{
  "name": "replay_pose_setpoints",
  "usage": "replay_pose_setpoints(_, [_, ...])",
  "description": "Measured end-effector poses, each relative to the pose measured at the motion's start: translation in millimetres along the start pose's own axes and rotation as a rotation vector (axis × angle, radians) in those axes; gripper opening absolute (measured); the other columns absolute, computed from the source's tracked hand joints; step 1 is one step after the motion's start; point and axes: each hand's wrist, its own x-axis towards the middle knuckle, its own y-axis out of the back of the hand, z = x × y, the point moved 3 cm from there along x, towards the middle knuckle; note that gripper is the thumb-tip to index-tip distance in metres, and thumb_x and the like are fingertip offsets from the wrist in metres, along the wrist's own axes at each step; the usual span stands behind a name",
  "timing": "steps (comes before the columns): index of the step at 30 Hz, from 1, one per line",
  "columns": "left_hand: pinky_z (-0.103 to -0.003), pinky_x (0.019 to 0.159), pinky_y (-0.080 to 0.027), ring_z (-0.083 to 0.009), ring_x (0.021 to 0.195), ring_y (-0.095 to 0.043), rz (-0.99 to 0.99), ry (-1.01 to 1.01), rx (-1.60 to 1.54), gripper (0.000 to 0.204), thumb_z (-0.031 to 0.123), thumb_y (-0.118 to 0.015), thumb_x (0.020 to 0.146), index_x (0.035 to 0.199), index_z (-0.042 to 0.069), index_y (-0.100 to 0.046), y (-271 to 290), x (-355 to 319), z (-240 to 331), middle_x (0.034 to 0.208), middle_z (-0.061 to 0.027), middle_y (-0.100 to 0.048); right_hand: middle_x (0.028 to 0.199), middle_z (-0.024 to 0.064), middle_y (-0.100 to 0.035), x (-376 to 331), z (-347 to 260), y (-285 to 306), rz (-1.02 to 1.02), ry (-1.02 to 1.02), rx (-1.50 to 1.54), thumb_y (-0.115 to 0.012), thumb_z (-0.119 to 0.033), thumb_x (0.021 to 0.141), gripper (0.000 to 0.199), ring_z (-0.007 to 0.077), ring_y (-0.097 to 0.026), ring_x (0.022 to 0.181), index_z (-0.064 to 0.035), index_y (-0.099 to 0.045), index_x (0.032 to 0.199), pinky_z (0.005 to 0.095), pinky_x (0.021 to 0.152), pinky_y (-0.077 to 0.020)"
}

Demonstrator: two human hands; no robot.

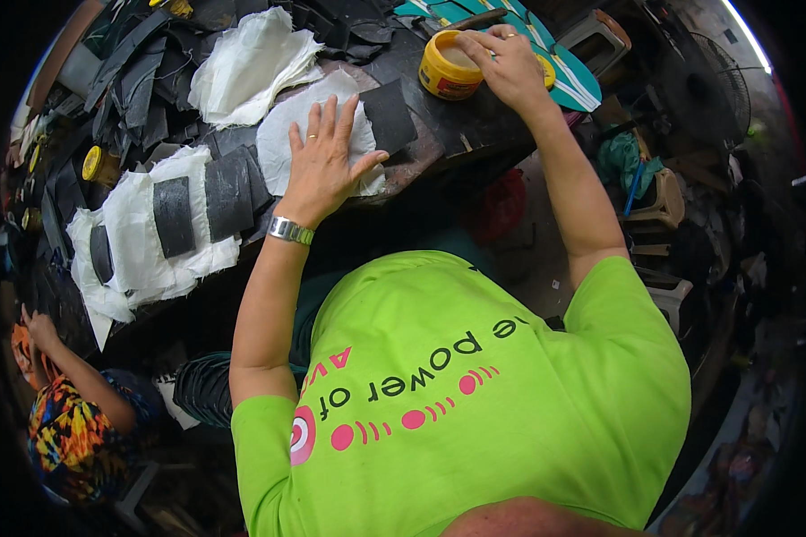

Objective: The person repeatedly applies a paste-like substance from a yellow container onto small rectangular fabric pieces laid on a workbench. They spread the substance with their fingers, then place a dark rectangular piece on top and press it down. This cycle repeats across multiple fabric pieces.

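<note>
left hand (321,161): flat on the white fabric sheet (282,134), fingers spread, palm down. Holds nothing, just pins the sheet to the desk (475,125).
right hand (509,61): over the yellow tub (446,64), fingers drawn together, tips at the tub's open mouth. Can't tell if anything is pinched between them.
tub location: far side of the desk, right of the sheet, just left of the teal striped pieces (571,79).
step, my read: picking up paste from the tub while the sheet is held still.
doing it well: keep the left palm weighted so the sheet doesn't creep or wrinkle; take a small load on the fingertips, wipe the excess on the rim; keep drips off the black patch (388,115).
tub look: low, round, yellow wall with a red band, lid off, pale contents inside.
sheet look: thin, white, slightly crumpled, irregular edge; the black patch lies on its right edge, beside the thumb.
nearby: more white sheets with black strips (201,201) on them to the left, a loose white stack (246,63) further back, dark offcuts (139,76) piled at far left.
other person: lower left, patterned sleeve (67,430), one hand raised to the desk edge, well apart.
</note>
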Motion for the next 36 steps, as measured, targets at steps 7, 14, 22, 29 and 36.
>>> replay_pose_setpoints(7, [-0.051,0.107,-0.036,-0.0293,0.113,-0.057,0.165,-0.064,-0.283,0.038,0.031,-0.078,0.081,0.11,0.01,-0.065,27.6,-16.5,10.3,0.112,-0.0079,-0.063,0.113,0.0236,-0.069,32.1,13.8,-14.8,-0.398,-0.256,-0.252,-0.034,-0.078,0.093,0.082,0.0386,-0.064,0.11,-0.0093,-0.078,0.105,0.0497,0.094,-0.0486])
replay_pose_setpoints(14, [-0.04,0.094,-0.038,-0.023,0.104,-0.059,0.207,-0.089,-0.28,0.024,0.024,-0.081,0.078,0.097,0.014,-0.071,24.9,-44.9,20.7,0.102,-0.0013,-0.065,0.081,0.0151,-0.07,4.0,-3.5,8.6,-0.472,-0.211,-0.485,-0.037,-0.065,0.1,0.075,0.0314,-0.068,0.072,-0.001,-0.075,0.095,0.0407,0.073,-0.0544])
replay_pose_setpoints(22, [-0.039,0.094,-0.039,-0.0231,0.101,-0.061,0.226,-0.098,-0.316,0.014,0.017,-0.077,0.082,0.093,0.013,-0.07,40.9,-38.9,12.5,0.104,-0.0013,-0.068,0.089,0.0026,-0.067,-30.3,-76.1,14.9,-0.616,-0.019,0.876,-0.054,-0.043,0.103,0.045,0.0055,-0.061,0.068,-0.0013,-0.069,0.113,0.0186,0.056,-0.0435])
replay_pose_setpoints(29, [-0.038,0.092,-0.04,-0.0242,0.093,-0.065,0.023,-0.082,-0.414,0.025,0.029,-0.074,0.087,0.102,0.009,-0.068,52.1,-34.7,5.1,0.094,-0.0051,-0.071,0.124,0.0117,-0.064,-35.5,-108.7,-70.4,-0.413,0.323,0.64,-0.054,-0.042,0.102,0.047,0.0237,-0.06,0.114,-0.0123,-0.058,0.139,0.0334,0.099,-0.0433])
replay_pose_setpoints(36, [-0.038,0.079,-0.053,-0.0251,0.088,-0.069,-0.006,0.001,-0.401,0.031,0.017,-0.073,0.087,0.116,0.01,-0.064,41.4,-25.8,2.8,0.102,-0.0091,-0.066,0.163,0.0188,-0.019,-44.9,-92.6,-114.4,-0.43,0.233,0.06,-0.043,-0.063,0.097,0.07,0.0373,-0.011,0.152,-0.0196,-0.041,0.152,0.0628,0.118,-0.0089])
